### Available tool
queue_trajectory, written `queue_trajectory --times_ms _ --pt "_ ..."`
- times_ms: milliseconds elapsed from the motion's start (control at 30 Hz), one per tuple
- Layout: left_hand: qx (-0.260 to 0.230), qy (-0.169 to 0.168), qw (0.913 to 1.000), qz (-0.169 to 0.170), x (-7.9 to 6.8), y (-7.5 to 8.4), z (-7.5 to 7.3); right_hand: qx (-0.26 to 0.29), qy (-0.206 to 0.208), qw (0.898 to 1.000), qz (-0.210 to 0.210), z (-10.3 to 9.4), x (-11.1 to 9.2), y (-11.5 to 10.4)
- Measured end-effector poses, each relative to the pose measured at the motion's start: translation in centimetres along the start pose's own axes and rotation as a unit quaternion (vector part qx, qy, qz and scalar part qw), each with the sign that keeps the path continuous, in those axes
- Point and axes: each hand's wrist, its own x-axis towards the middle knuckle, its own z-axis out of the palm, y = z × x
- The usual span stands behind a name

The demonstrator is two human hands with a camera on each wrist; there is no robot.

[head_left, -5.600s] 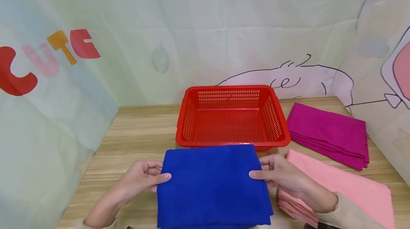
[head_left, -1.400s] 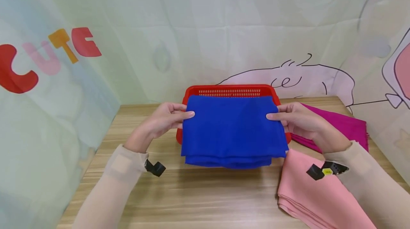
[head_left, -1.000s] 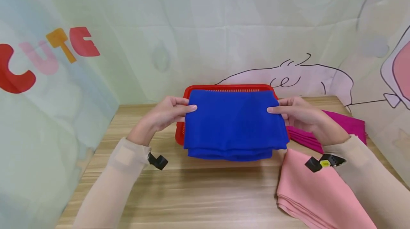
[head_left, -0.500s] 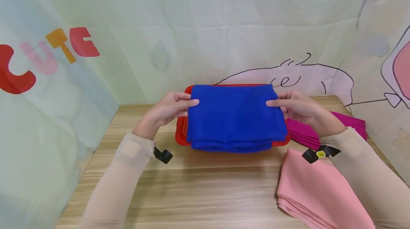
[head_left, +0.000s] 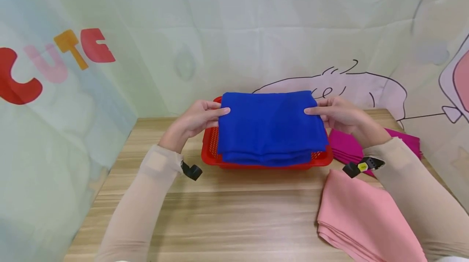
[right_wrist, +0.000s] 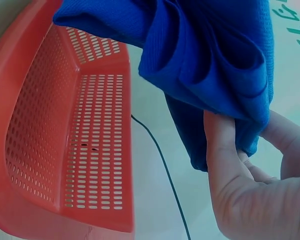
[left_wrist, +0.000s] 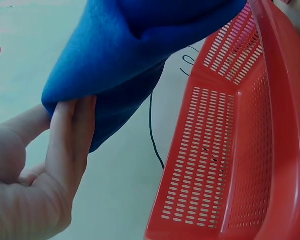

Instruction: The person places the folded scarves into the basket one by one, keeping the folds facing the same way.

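A folded blue cloth [head_left: 271,125] hangs between my two hands over the red plastic basket [head_left: 210,158]. My left hand [head_left: 199,119] pinches its left edge, thumb on top and fingers underneath. On the opposite edge my right hand [head_left: 337,117] grips it the same way. Both wrist views show the cloth raised above the basket's rim, with the basket's slotted wall [left_wrist: 200,160] bare below. Several stacked folds of the blue cloth [right_wrist: 210,60] show in the right wrist view. Most of the basket's inside is hidden by the cloth in the head view.
A folded pink cloth [head_left: 362,217] lies on the wooden table [head_left: 234,217] at the right front, partly under my right sleeve. Behind it is a folded magenta cloth [head_left: 344,146], partly covered by my right hand and wrist. A printed curtain [head_left: 154,42] stands behind the table.
Both hands have carried the blue cloth from in front of the basket forward to above it. In the last second it moved further toward the back, uncovering the basket's front rim.
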Motion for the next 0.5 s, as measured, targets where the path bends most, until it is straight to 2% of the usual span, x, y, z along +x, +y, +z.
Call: queue_trajectory --times_ms 233,500 --pt "-0.02 -0.004 0.9998 0.007 0.7 -0.2 -0.2 -0.006 0.03 0.999 0.022 -0.1 0.6 -0.4" --pt "-0.035 0.008 0.9994 0.001 1.7 -0.1 -0.2 -0.014 0.037 0.999 0.033 -0.4 1.2 -0.9"
